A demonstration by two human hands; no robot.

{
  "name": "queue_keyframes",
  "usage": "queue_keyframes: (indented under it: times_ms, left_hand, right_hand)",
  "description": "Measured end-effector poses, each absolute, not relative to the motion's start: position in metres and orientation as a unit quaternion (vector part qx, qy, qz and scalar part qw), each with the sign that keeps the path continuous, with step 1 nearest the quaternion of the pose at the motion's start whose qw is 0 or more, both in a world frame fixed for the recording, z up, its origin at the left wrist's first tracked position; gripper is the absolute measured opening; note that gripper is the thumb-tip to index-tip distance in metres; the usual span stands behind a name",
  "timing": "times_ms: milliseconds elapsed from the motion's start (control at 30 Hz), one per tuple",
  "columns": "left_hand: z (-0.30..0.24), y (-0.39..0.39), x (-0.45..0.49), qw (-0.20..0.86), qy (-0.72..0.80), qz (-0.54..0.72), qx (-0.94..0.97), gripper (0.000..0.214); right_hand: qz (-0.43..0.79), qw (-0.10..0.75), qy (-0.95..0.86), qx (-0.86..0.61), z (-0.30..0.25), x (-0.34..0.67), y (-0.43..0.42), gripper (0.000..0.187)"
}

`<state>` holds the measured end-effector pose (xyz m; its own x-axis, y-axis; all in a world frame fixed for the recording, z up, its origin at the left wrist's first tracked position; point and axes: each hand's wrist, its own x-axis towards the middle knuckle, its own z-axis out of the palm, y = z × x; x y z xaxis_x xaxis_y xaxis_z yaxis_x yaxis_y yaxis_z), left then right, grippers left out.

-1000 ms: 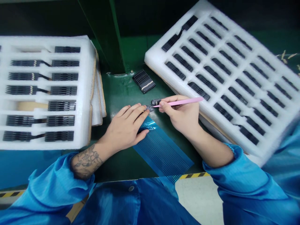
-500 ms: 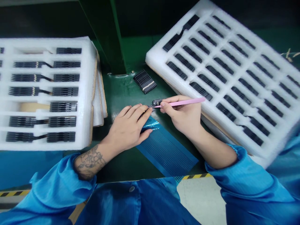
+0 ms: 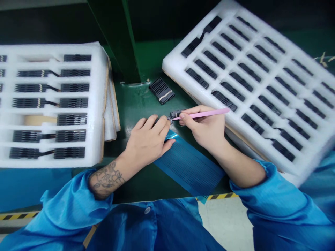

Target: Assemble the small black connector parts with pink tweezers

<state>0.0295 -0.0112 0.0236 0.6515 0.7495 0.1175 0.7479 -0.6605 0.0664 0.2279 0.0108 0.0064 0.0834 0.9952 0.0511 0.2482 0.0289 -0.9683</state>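
Pink tweezers [image 3: 206, 113] are pinched in my right hand [image 3: 209, 127], their tip pointing left at a small black part [image 3: 175, 114] on the green bench. My left hand [image 3: 146, 139] lies palm down beside that tip, fingers bent and pressed over the part's left end, which they mostly hide. Under my left thumb runs a blue sheet [image 3: 191, 164] printed with rows of small dark dots, its upper end shiny. Just beyond the hands lies a stack of black comb-like parts [image 3: 162, 91] with a row of pale marks.
On the left stands a white foam tray [image 3: 96, 104] with black parts in its slots, stacked on others. A second foam tray [image 3: 180, 57], set at an angle, holds rows of black parts on the right. A green post [image 3: 117, 38] rises behind the bench.
My left fingers have bent more, and the hand has shifted slightly right. The blue sheet has swung a little to the right with it. My right hand and the tweezers stay nearly still.
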Motion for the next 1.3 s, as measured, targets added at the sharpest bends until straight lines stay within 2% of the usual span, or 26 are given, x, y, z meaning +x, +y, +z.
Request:
queue_keyframes:
  times_ms: [433, 600, 800, 1000, 1300]
  left_hand:
    - [0.014, -0.011, 0.021, 0.013, 0.4, 0.145, 0.905, 0.045]
    - [0.011, -0.004, 0.016, 0.057, 0.42, 0.283, 0.861, 0.024]
    - [0.011, -0.002, 0.016, 0.141, 0.463, 0.334, 0.809, 0.006]
    - [0.013, -0.002, 0.018, 0.173, 0.472, 0.341, 0.794, 0.007]
    - [0.015, -0.001, 0.019, 0.183, 0.477, 0.329, 0.794, 0.009]
  right_hand:
    - [0.42, 0.481, -0.536, -0.553, 0.007, 0.229, 0.011, 0.009]
    - [0.44, 0.512, -0.535, -0.508, 0.005, 0.23, 0.01, 0.009]
    - [0.448, 0.515, -0.542, -0.49, 0.001, 0.231, 0.007, 0.011]
    - [0.448, 0.491, -0.55, -0.506, 0.001, 0.231, 0.005, 0.015]
    - [0.435, 0.49, -0.571, -0.494, 0.006, 0.23, 0.004, 0.007]
